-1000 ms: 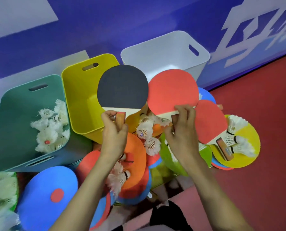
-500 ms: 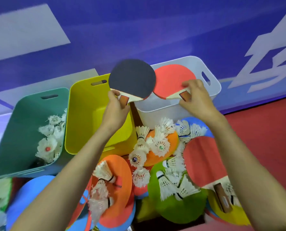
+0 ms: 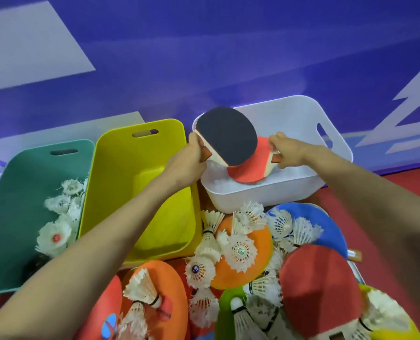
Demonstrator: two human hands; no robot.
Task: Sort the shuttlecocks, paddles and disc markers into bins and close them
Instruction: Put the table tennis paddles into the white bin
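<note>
My left hand [image 3: 191,158] grips the handle of a black-faced paddle [image 3: 231,136] over the left part of the white bin [image 3: 336,146]. My right hand [image 3: 287,153] grips the handle of a red-faced paddle [image 3: 250,168], which lies lower inside the same bin, partly under the black one. The yellow bin [image 3: 120,173] holds nothing that I can see. Several shuttlecocks [image 3: 57,231] lie in the green bin [image 3: 15,192]. In front, a pile of disc markers [image 3: 258,246], loose shuttlecocks [image 3: 241,251] and a third red paddle [image 3: 319,288] covers the floor.
A blue wall with white lettering [image 3: 204,57] rises right behind the three bins. Red floor [image 3: 415,192] shows at the right. More orange and red discs [image 3: 165,305] lie by my left forearm.
Both hands have carried the two paddles forward and down from above the pile into the white bin; the red paddle now sits under the black one.
</note>
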